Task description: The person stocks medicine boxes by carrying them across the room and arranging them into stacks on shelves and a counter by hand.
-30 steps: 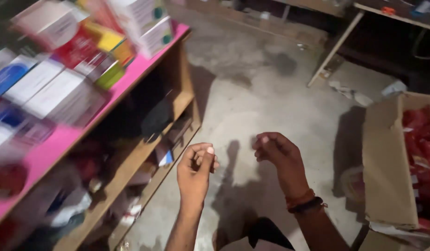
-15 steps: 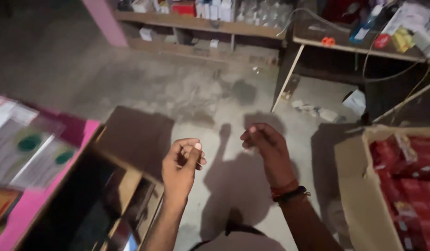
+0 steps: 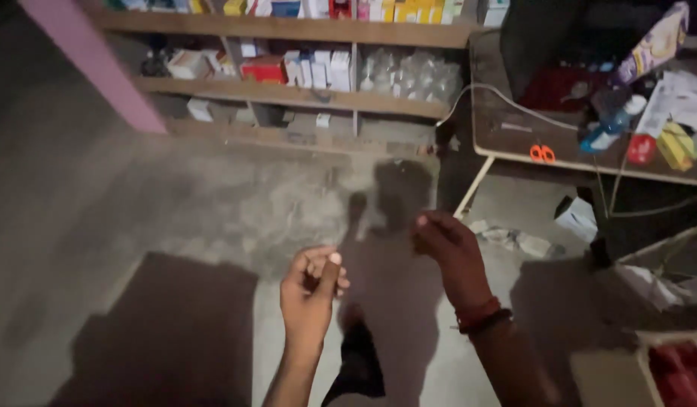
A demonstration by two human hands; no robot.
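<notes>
Two bare hands held out over a shop floor, fingers curled in.

The left hand has its fingers bent toward the palm with the thumb pressed on top, perhaps pinching something tiny, though I cannot tell in this dim view. The right hand, a band at its wrist, is loosely curled. Both hang above the concrete floor; wooden shelves of boxes stand beyond, a cluttered table to the right.

Wooden shelves of boxes, cluttered table, orange scissors, concrete floor
</notes>
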